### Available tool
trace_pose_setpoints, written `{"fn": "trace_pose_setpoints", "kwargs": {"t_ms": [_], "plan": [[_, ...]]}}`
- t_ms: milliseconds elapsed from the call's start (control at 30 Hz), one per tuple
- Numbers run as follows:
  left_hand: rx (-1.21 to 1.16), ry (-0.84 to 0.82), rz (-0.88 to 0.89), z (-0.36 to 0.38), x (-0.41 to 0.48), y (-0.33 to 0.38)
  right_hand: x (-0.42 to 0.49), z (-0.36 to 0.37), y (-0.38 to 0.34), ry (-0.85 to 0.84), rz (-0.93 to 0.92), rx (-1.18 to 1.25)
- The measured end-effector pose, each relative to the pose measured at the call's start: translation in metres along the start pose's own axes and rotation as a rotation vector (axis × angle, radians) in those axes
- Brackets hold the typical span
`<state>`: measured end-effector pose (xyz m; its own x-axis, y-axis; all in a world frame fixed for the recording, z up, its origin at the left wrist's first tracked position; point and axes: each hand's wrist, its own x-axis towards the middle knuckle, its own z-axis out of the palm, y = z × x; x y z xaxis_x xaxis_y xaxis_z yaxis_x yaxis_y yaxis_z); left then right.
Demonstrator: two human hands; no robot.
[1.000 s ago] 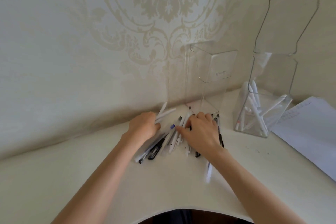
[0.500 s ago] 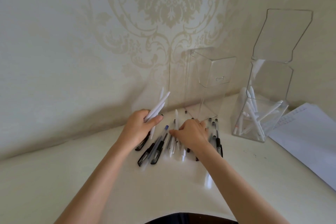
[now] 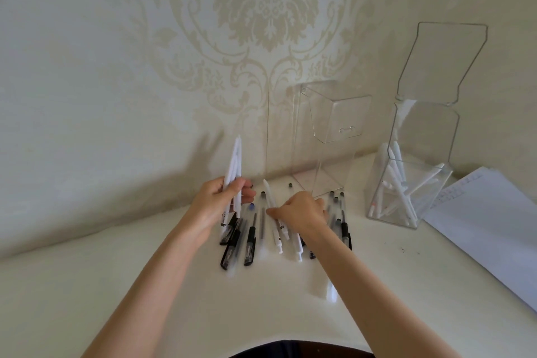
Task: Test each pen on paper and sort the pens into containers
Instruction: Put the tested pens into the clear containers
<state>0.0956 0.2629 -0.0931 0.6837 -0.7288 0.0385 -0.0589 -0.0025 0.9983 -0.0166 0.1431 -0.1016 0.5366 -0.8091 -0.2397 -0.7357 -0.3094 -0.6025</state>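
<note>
The left hand [image 3: 216, 200] has its grip clamped on white pens [image 3: 234, 167] pointing up; the right hand [image 3: 300, 212] pinches one white pen [image 3: 271, 206] lying lengthwise in the pile at mid-frame.

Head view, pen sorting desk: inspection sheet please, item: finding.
Surface: pale desk, bare near the front edge.
Job's things: loose pens lying in a pile mid-desk; empty clear box, open; right clear box holding white pens, lid up; paper at far right.
Clutter: a few dark specks on the desk by the paper.
Grippers: left hand holds a bunch of white pens upright; right hand pinches a white pen in the pile.
Cables: nothing seen.
Surroundings: patterned wallpaper behind.
</note>
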Motion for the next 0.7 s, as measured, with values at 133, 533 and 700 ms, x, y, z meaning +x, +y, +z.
{"fn": "trace_pose_setpoints", "kwargs": {"t_ms": [133,533,700], "plan": [[-0.018,-0.019,0.035,-0.006,0.0,0.0,-0.006,0.004,-0.017,0.109,-0.113,-0.292],[-0.056,-0.107,0.085,-0.014,-0.018,-0.012,-0.015,-0.015,-0.013,0.061,-0.274,0.301],[-0.089,-0.041,0.131,-0.013,-0.018,-0.009,-0.011,-0.008,-0.012,0.114,-0.287,0.274]]}}
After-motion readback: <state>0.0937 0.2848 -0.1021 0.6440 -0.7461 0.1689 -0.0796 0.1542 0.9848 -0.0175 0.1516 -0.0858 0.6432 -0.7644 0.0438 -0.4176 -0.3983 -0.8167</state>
